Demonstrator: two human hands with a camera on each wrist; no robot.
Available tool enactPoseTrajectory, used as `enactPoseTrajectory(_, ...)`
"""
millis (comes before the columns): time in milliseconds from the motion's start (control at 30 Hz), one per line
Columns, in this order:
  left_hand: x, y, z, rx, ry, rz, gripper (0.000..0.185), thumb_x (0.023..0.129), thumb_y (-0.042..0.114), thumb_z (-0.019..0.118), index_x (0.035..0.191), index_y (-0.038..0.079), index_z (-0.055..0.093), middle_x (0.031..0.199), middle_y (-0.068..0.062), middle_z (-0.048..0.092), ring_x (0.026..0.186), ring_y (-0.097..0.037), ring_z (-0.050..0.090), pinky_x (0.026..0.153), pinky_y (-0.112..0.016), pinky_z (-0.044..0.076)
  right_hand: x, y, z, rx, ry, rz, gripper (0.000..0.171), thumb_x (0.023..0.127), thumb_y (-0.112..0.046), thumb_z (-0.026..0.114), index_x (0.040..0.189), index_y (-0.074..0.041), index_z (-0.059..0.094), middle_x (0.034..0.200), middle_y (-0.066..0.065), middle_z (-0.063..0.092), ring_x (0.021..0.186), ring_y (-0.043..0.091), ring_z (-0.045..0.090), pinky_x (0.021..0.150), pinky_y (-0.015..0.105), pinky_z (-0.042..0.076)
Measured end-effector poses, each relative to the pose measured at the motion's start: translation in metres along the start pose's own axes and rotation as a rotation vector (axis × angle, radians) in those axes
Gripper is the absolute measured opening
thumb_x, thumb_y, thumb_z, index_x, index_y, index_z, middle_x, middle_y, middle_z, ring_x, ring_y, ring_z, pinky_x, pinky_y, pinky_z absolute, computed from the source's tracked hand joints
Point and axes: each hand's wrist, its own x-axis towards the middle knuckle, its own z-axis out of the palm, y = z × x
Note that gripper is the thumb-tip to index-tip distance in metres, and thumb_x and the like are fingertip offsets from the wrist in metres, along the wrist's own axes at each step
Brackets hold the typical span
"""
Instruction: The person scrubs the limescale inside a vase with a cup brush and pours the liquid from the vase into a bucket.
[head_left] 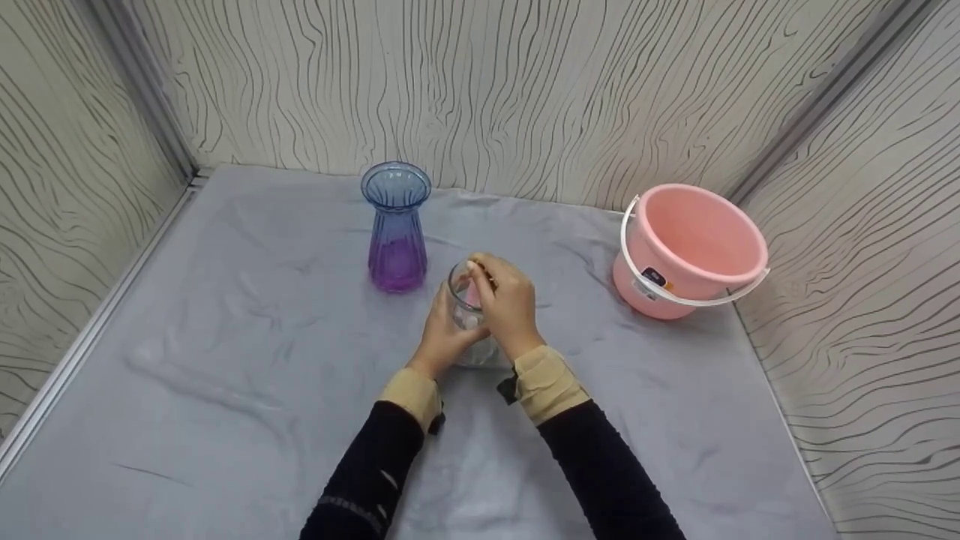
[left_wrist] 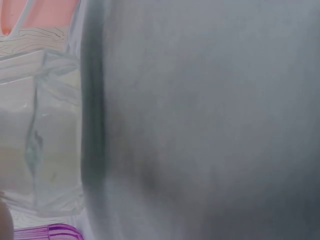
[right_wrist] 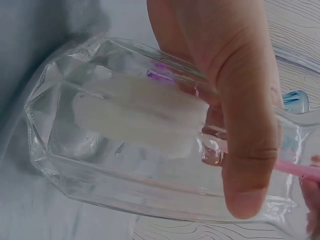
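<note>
brush (right_wrist: 137,112) inside a glass jar (right_wrist: 150,185)

the brush's pale sponge head (right_wrist: 145,120) lies in the lower part of the clear jar, its pink handle (right_wrist: 297,168) running up to the mouth. the left hand (head_left: 444,335) grips the jar's side; the right hand (head_left: 511,301) pinches the handle at the rim. the jar is roughly upright, mid-surface (head_left: 225,322). a blue-and-purple vase (head_left: 397,225) stands behind, leftward; a pink bucket (head_left: 641,249) sits well to the right.

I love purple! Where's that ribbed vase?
In the head view, the blue-and-purple vase stands left of centre, just beyond the left hand.
</note>
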Motion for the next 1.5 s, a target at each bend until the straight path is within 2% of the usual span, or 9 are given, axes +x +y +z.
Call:
enactPoseTrajectory(167, 0.0003, 0.0003, 0.0004, 0.009, -0.006, -0.001, 0.088, 0.077, 0.018, 0.09, 0.149, 0.006, 0.039, 0.149, -0.016, 0.048, 0.14, -0.031, 0.044, 0.116, -0.051, 0.033, -0.0008, 0.0002, -0.0002, -0.025, 0.019, -0.013, 0.014, 0.098, -0.014, 0.067, 0.101, -0.003, 0.074, 0.087, 0.008, 0.072, 0.075, 0.02, 0.065, 0.068, 0.035, 0.057)
enactPoseTrajectory(400, 0.0006, -0.0017, 0.0004, 0.017, -0.008, 0.021, 0.089, 0.079, 0.018, 0.088, 0.15, 0.007, 0.037, 0.15, -0.016, 0.047, 0.14, -0.032, 0.043, 0.116, -0.053, 0.033, -0.0007, 0.0005, -0.0006, -0.056, 0.004, -0.016, 0.016, 0.097, -0.014, 0.069, 0.104, -0.002, 0.076, 0.096, 0.009, 0.075, 0.079, 0.021, 0.069, 0.071, 0.035, 0.059)
enactPoseTrajectory(967, 0.0006, -0.0016, 0.0004, 0.021, 0.008, -0.005, 0.089, 0.077, 0.017, 0.089, 0.149, 0.007, 0.039, 0.147, -0.016, 0.05, 0.138, -0.031, 0.045, 0.115, -0.051, 0.034, 0.0006, 0.0023, -0.0045, -0.059, -0.032, -0.038, 0.012, 0.098, -0.014, 0.067, 0.1, -0.004, 0.074, 0.081, 0.007, 0.072, 0.064, 0.019, 0.06, 0.06, 0.038, 0.053)
enactPoseTrajectory(1200, 0.0003, -0.0006, -0.0016, 0.003, -0.008, 0.012, 0.089, 0.078, 0.013, 0.088, 0.151, 0.005, 0.037, 0.15, -0.018, 0.047, 0.141, -0.032, 0.042, 0.117, -0.05, 0.033, 0.0013, 0.0016, -0.0033, -0.047, -0.039, -0.029, 0.012, 0.099, -0.013, 0.066, 0.098, -0.004, 0.073, 0.076, 0.006, 0.069, 0.061, 0.018, 0.056, 0.057, 0.038, 0.051)
enactPoseTrajectory(1500, -0.0003, -0.0009, -0.0012, -0.008, -0.003, 0.025, 0.088, 0.079, 0.016, 0.088, 0.151, 0.006, 0.037, 0.148, -0.016, 0.048, 0.14, -0.032, 0.043, 0.114, -0.05, 0.037, -0.0003, 0.0002, -0.0015, -0.056, -0.073, -0.021, 0.014, 0.1, -0.012, 0.064, 0.102, 0.0, 0.072, 0.083, 0.01, 0.071, 0.068, 0.023, 0.062, 0.063, 0.04, 0.054)
